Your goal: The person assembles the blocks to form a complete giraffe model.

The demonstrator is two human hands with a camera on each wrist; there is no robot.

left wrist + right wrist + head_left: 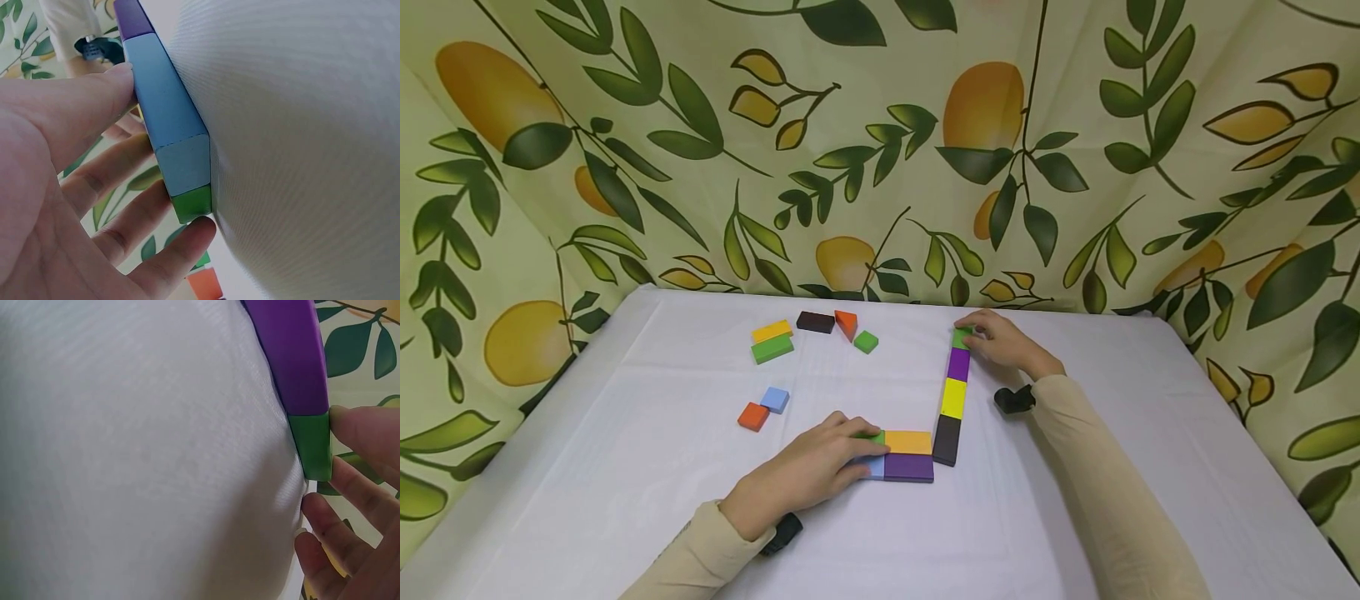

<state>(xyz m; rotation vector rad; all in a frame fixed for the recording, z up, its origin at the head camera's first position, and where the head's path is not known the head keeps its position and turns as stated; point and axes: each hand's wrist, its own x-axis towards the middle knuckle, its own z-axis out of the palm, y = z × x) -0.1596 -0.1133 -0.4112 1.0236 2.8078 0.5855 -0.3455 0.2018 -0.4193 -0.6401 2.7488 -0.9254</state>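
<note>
With fingers spread, my left hand [805,462] rests on the left end of a small block group. Its thumb touches a light blue block [164,94], and other fingers lie by a green block [192,203] behind it. An orange-yellow block [908,442] and a dark purple block [910,468] adjoin these on the right. At the far end of a block row, my right hand [1000,340] pinches a small green block [310,444] between thumb and index finger. Toward me the row continues with a purple block [958,364], a yellow block [953,398] and a black block [947,439].
Loose at the back left lie a yellow block [772,332], a green block [772,349], a black block [816,322], an orange triangle [846,323] and a green square [867,342]. Farther left are a blue square [775,400] and an orange-red square [753,417]. A patterned curtain [880,183] borders the white table [625,433].
</note>
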